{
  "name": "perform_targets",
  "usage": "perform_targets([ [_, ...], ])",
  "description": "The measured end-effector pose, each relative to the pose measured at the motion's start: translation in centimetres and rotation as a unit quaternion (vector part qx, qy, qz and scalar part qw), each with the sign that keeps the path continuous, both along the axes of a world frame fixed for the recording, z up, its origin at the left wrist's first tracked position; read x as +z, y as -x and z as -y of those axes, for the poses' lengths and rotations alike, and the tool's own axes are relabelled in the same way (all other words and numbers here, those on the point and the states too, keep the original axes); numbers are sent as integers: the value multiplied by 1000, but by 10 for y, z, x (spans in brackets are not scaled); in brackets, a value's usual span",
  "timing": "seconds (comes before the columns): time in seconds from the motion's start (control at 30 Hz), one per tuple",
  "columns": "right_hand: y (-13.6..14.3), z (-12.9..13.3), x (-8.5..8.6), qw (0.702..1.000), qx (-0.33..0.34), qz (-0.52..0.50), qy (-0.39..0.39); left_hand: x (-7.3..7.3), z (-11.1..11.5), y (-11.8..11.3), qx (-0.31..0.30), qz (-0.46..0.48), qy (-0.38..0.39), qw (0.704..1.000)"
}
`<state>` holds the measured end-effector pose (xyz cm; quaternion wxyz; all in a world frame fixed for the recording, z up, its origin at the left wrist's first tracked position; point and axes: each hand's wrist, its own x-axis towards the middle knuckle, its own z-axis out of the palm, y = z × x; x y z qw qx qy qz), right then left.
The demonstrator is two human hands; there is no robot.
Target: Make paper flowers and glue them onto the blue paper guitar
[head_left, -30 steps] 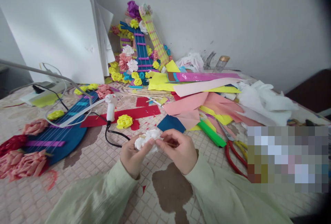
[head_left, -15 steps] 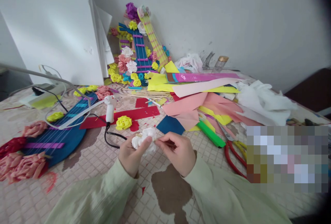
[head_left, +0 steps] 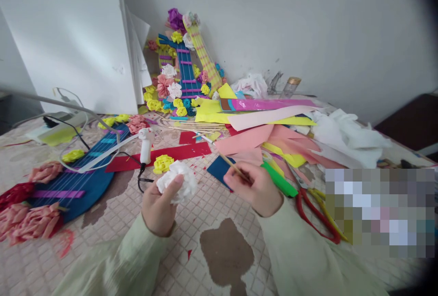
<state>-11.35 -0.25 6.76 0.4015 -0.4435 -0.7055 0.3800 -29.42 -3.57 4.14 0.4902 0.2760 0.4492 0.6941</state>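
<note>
A white crepe-paper flower [head_left: 185,182] is pinched in my left hand [head_left: 159,207], thumb across its front. To the right and apart from it, my right hand [head_left: 255,186] grips a thin wooden stick [head_left: 224,155] that points up and left, over a dark blue paper piece [head_left: 216,171]. Just behind the white flower lies a yellow paper flower [head_left: 163,163]. A white glue gun [head_left: 145,146] stands beside that, its black cord running down behind my left hand.
A blue paper guitar [head_left: 92,182] with flowers lies left. More decorated guitars [head_left: 187,70] lean on the wall. Coloured paper strips [head_left: 246,140], a green roll [head_left: 278,179], red-handled scissors [head_left: 316,223] and white crumpled paper [head_left: 347,136] are on the right; a power strip [head_left: 58,127] sits far left.
My hands have moved apart. My left hand has shifted left with the white flower, and my right hand has moved right, away from the flower, with the stick now in plain view.
</note>
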Motion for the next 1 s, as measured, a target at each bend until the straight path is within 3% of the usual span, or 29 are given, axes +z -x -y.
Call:
perform_targets([
  [0.17,0,3,6,993,59,-80,60,-8,12,-8,-98,-140,17,985],
  [0.3,12,11,-2,992,104,-49,44,-6,19,-17,-202,-264,6,943],
  [0.4,17,13,-6,994,96,-27,35,-2,20,-20,-233,-313,3,921],
  [0.63,18,15,-5,996,67,-24,50,-7,18,-19,-223,-315,20,922],
  [0.73,19,14,-5,993,59,-37,93,-8,19,-19,-226,-323,13,919],
  [0.87,18,10,-7,982,71,-52,168,-5,21,-20,-207,-339,-18,917],
  [1.0,17,7,-6,978,96,-58,176,-1,21,-22,-181,-303,2,936],
])
